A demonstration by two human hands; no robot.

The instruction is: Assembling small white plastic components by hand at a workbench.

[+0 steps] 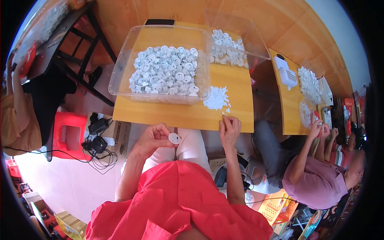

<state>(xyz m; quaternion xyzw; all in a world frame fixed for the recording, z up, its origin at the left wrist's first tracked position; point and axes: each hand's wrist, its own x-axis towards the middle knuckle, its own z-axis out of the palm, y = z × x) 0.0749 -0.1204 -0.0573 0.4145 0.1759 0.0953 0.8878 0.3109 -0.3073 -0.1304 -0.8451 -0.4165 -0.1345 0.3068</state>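
My left hand (153,142) holds a round white plastic disc (174,138) with a small dark slot, pinched between thumb and fingers above my lap. At the table's front edge, my right hand (230,134) has its fingers drawn together, with a tiny white plastic piece (223,113) at the fingertips. Just beyond it lies a loose pile of small white pieces (216,98). A large clear plastic bin (113,80) left of that pile holds many round white parts (162,70), similar to the disc in my left hand.
Behind the pile, another clear container (256,50) stands by more white parts (228,46). To the right, people work at a second yellow table (286,116). A red stool (66,120), black adapters with cables (96,144) and a cardboard box (120,136) are at lower left.
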